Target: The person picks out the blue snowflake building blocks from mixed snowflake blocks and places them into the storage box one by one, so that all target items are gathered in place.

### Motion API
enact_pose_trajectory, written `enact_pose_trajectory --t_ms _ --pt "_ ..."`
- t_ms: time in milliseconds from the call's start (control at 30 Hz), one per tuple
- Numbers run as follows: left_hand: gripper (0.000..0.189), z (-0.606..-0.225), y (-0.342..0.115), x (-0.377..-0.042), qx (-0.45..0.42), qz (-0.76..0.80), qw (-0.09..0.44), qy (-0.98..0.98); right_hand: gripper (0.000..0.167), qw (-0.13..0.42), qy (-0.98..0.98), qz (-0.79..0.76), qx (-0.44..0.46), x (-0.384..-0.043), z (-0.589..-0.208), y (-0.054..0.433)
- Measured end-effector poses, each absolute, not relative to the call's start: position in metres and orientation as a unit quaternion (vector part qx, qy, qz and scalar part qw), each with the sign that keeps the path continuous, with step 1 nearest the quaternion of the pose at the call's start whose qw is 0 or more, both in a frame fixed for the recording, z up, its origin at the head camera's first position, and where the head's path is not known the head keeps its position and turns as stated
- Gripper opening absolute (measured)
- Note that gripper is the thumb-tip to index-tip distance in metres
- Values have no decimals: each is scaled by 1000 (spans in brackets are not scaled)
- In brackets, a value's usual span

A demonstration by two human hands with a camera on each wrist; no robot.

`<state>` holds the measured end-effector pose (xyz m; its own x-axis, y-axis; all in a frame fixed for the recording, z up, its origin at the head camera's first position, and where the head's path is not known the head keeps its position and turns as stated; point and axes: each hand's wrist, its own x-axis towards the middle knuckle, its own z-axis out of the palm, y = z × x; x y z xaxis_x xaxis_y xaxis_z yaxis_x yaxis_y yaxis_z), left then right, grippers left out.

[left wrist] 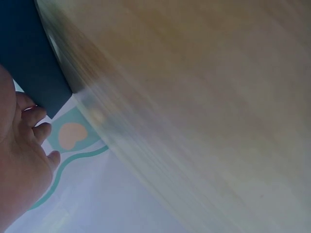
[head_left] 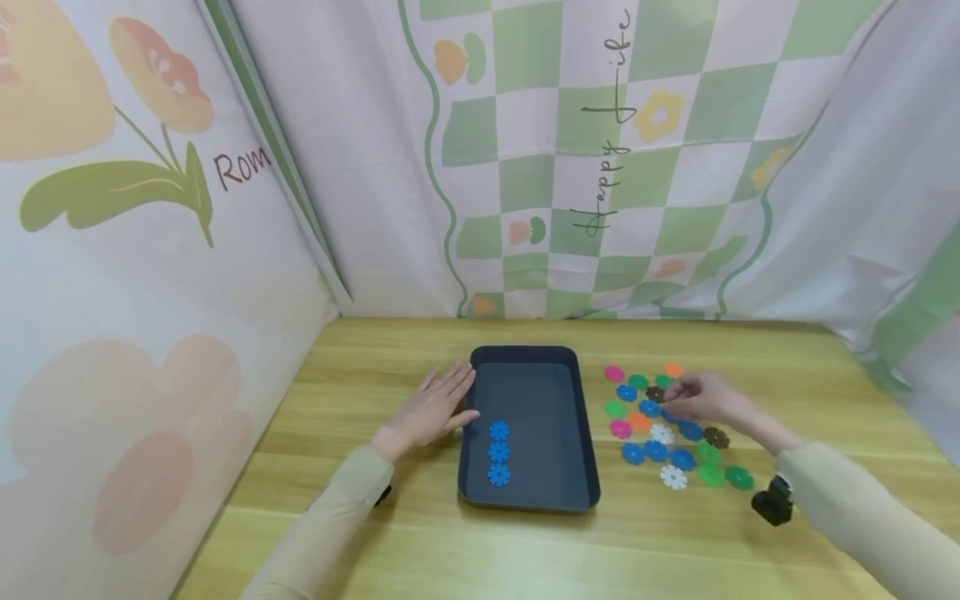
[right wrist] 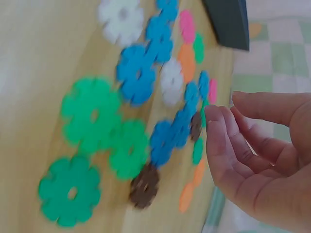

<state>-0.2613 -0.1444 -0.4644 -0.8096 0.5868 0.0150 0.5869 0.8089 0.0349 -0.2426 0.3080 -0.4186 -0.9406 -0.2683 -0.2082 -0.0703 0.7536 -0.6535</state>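
A dark grey tray [head_left: 525,417] lies on the table, with three blue notched discs [head_left: 498,452] lined up down its left side. My left hand [head_left: 431,408] rests against the tray's left rim, its fingers along the edge and its thumb reaching the rim lower down. Over the scattered notched discs right of the tray is my right hand [head_left: 705,398]. Its bent fingers and thumb face each other with a small gap and no disc showing between them in the right wrist view. Nearest below it are blue discs [head_left: 650,408] and a brown disc [head_left: 656,394].
More notched discs surround the right hand's spot: white [head_left: 673,477], green [head_left: 739,477], pink [head_left: 614,374] and orange [head_left: 673,370], some overlapping. The wooden table [head_left: 390,550] ends at a patterned curtain [head_left: 585,167] behind and a flowered panel [head_left: 150,292] at left.
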Motion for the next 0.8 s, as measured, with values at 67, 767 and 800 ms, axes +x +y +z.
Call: enact_pose_trajectory --t_ms 67,767,800 --pt "75 -464 -145 -262 -309 -18 4 -951 28 143 929 -331 -86 -242 -419 316" --pt "76 -465 -146 -263 -311 -15 0 -950 35 149 945 -275 -95 -251 -431 328" --pt "76 -465 -146 -262 -310 -15 0 -950 35 148 946 -272 -96 -252 -431 327"
